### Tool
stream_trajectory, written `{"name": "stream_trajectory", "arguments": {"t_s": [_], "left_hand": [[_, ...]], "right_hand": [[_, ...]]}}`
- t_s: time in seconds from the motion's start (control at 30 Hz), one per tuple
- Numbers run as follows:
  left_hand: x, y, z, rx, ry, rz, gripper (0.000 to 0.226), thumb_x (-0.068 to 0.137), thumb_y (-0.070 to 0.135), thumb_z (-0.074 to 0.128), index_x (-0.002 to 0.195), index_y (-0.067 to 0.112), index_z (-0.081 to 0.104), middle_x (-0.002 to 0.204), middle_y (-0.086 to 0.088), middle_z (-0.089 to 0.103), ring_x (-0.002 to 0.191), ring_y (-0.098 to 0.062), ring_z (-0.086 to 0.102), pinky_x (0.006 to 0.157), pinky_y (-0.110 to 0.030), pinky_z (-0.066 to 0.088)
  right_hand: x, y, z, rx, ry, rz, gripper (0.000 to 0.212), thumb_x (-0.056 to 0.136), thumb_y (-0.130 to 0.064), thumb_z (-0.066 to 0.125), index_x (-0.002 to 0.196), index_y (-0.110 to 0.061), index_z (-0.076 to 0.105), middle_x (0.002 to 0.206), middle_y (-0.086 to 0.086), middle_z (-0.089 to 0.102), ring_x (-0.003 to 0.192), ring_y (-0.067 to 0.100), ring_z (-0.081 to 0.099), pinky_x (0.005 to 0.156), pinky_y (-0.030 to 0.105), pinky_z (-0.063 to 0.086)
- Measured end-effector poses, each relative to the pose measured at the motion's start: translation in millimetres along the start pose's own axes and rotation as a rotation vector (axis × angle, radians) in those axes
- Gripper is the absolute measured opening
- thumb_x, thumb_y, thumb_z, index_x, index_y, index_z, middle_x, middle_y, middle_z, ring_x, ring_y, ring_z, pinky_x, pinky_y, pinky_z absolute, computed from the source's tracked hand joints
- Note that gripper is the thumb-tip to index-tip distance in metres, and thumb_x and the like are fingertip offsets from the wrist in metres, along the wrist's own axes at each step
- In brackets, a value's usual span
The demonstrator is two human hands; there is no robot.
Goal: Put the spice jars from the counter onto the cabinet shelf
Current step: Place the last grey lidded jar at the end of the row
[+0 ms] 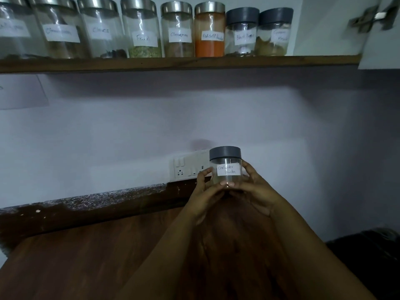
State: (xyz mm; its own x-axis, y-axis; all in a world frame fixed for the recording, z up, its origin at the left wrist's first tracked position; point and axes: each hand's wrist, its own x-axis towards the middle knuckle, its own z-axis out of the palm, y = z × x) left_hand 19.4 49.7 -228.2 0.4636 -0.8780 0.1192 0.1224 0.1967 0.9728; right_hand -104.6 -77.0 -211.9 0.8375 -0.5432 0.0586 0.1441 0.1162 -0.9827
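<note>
From the head view we see both hands raised in front of the wall, sharing one small clear jar (226, 167) with a dark grey lid. The left hand (205, 189) wraps its left side and the right hand (257, 189) its right side, thumbs meeting low on the front; each grip is clamped on the glass. The jar is upright, its white label, which seems to read coriander powder, facing us. It is held in the air above the wooden desk (86, 256), touching nothing but the hands.

Taking this jar as our landmark: just behind it, to its left, a white switch and socket plate (186, 169) sits on the wall. Well above it runs the cabinet shelf (173, 62), a dark wooden board. On that shelf stands a row of labelled jars. Almost straight above is the red chilli powder jar (209, 29), steel-lidded and full of orange-red powder. Up and to the right are two grey-lidded jars like the held one, the black pepper jar (242, 31) and a jar of brownish powder (275, 32) whose label we cannot fully read. Up and to the left stand the cinnamon jar (177, 30), the fennel jar (141, 31), the cloves jar (100, 29), and two more, too blurred to read. Far up to the right, a metal hinge (372, 18) shows on the cabinet door.
</note>
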Motion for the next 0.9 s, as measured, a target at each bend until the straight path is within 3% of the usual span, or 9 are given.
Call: {"name": "stream_trajectory", "arguments": {"t_s": [0.17,0.3,0.43,0.57,0.67,0.8,0.9], "left_hand": [[26.6,23.9,36.6,0.19,-0.025,0.104,0.072,0.076,0.041,0.076,0.139,0.035,0.043,0.134,0.002,0.054,0.122,-0.012,0.054,0.105,-0.036,0.045],[50.0,49.4,76.0,0.264,-0.005,0.239,0.068,0.081,0.041,0.074,0.14,0.035,0.043,0.138,0.007,0.052,0.125,-0.011,0.05,0.096,-0.027,0.047],[71.5,81.8,120.0,0.296,-0.001,0.366,0.076,0.073,0.048,0.076,0.141,0.035,0.043,0.14,0.009,0.05,0.124,-0.008,0.05,0.093,-0.022,0.047],[90.8,124.9,161.3,0.31,-0.006,0.511,0.074,0.082,0.033,0.074,0.145,0.034,0.035,0.138,0.007,0.049,0.118,0.001,0.052,0.085,-0.01,0.05],[104.5,158.5,189.7,0.362,0.0,0.672,0.071,0.085,0.028,0.072,0.143,0.032,0.032,0.137,0.008,0.051,0.12,0.001,0.053,0.096,-0.016,0.048],[137.3,197.8,218.6,0.483,0.022,0.836,0.066,0.087,0.033,0.07,0.143,0.021,0.036,0.137,0.009,0.051,0.121,0.004,0.052,0.101,-0.02,0.047],[164.8,218.0,230.7,0.742,0.105,0.884,0.064,0.09,0.041,0.065,0.143,0.019,0.038,0.139,0.002,0.053,0.126,-0.01,0.051,0.102,-0.03,0.047]], "right_hand": [[-8.2,-41.7,-32.8,-0.049,0.074,-0.105,0.097,0.066,-0.006,0.081,0.146,-0.035,0.035,0.131,0.004,0.06,0.117,0.021,0.06,0.084,0.031,0.057],[-12.2,-82.9,-60.3,-0.095,0.111,-0.201,0.103,0.06,-0.013,0.085,0.146,-0.038,0.034,0.136,0.003,0.052,0.123,0.024,0.054,0.098,0.041,0.052],[-18.8,-134.8,-87.7,-0.166,0.132,-0.33,0.102,0.057,-0.018,0.09,0.142,-0.042,0.04,0.134,0.002,0.052,0.118,0.021,0.059,0.099,0.041,0.052],[-20.2,-194.0,-114.4,-0.324,0.203,-0.478,0.094,0.056,-0.035,0.088,0.139,-0.042,0.045,0.126,-0.003,0.062,0.116,0.013,0.061,0.103,0.041,0.048],[-17.6,-235.0,-131.1,-0.349,0.189,-0.573,0.102,0.053,-0.038,0.09,0.144,-0.034,0.042,0.128,-0.006,0.063,0.119,0.013,0.06,0.102,0.039,0.048],[-5.0,-281.1,-151.6,-0.321,0.154,-0.689,0.093,0.06,-0.029,0.085,0.142,-0.032,0.043,0.122,-0.003,0.068,0.117,0.013,0.062,0.098,0.034,0.05],[18.1,-307.2,-173.2,-0.389,0.146,-0.667,0.101,0.058,-0.033,0.089,0.145,-0.033,0.039,0.125,0.0,0.066,0.116,0.015,0.063,0.101,0.039,0.05]]}}
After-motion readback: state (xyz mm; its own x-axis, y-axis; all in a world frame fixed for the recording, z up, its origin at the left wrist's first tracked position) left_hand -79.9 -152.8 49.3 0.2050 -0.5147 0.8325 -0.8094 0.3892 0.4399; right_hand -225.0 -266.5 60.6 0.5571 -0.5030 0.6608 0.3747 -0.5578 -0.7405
